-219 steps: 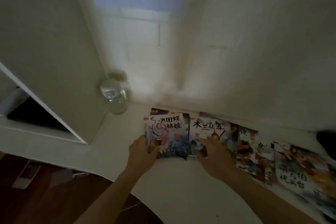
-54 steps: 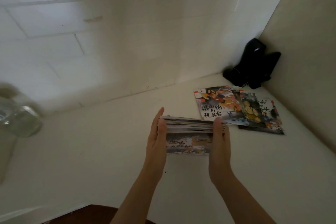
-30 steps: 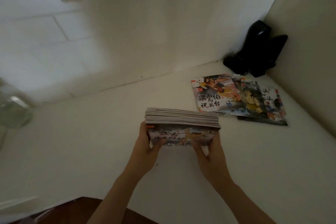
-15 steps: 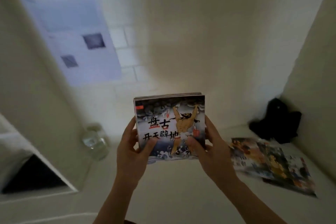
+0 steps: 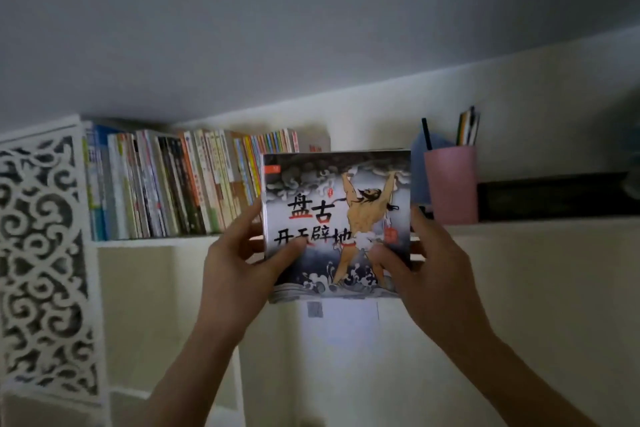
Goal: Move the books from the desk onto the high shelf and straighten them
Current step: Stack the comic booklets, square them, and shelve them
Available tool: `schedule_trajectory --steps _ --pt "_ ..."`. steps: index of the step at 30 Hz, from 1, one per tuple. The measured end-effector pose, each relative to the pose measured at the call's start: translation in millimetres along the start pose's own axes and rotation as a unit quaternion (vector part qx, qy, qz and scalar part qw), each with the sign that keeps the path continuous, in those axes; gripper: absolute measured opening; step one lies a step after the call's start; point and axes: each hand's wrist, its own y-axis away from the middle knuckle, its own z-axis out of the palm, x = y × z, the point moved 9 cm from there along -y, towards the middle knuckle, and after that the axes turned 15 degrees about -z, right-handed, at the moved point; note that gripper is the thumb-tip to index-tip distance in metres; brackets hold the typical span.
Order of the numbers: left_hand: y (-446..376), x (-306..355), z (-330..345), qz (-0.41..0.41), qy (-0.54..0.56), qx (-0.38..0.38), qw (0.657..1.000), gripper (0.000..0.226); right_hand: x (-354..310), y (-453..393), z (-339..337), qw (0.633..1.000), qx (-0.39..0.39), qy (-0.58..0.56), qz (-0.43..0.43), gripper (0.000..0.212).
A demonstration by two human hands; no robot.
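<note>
Holding a stack of thin picture books (image 5: 337, 218) upright in front of the high white shelf (image 5: 156, 241), the person's left hand (image 5: 239, 274) and right hand (image 5: 431, 270) each clasp one side of it. The front cover, a dark stormy scene with a bare-backed figure reaching upward and large black and red Chinese characters, faces the camera. The left hand's thumb lies across the lower left of the cover while its fingers curl round the left edge and behind; the right hand's thumb presses the lower right of the cover and its fingers wrap the right edge, so both hands are closed about the stack. How many books the stack holds cannot be told from this angle. Just beyond the left fingertips, a row of colourful upright books (image 5: 180, 184) fills the shelf, leaning slightly, their spines running from the left end up to the stack's left edge. Just past the right fingertips stands a pink cylindrical pen cup (image 5: 450, 184) with pens and pencils sticking out, and a pale blue object (image 5: 420, 170) shows between it and the stack. Far left of the left hand is a white carved scrollwork panel (image 5: 41, 253). Below the stack, between the wrists, a pale sheet (image 5: 341, 322) hangs on the cream wall (image 5: 536, 288).
</note>
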Motion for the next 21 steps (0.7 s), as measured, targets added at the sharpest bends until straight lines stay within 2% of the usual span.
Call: schedule_trajectory --steps 2,5,10,12,15,17,21 --pt "-30 13 -3 -0.002 -0.004 0.024 1.000 0.081 4 -45 12 0.999 -0.036 0.009 -0.008 0.045" --pt "-69 24 7 0.004 -0.026 0.068 0.997 0.071 32 -100 33 0.996 -0.075 -0.042 0.037 0.031" --pt "-115 6 46 -0.004 -0.045 0.103 0.994 0.067 106 -142 71 0.985 -0.101 -0.066 0.125 0.061" --pt "-129 -8 58 -0.001 -0.050 0.099 0.994 0.066 132 -138 90 0.972 -0.116 -0.091 0.181 0.084" --pt "-142 -26 63 0.004 -0.064 0.100 0.993 0.065 157 -137 110 0.963 -0.181 -0.034 0.199 0.112" --pt "-148 -35 62 0.011 -0.068 0.094 0.993 0.067 167 -146 120 0.954 -0.222 0.017 0.199 0.117" --pt "-160 -48 62 0.013 -0.136 0.008 0.991 0.077 183 -166 138 0.934 -0.281 0.040 0.217 0.100"
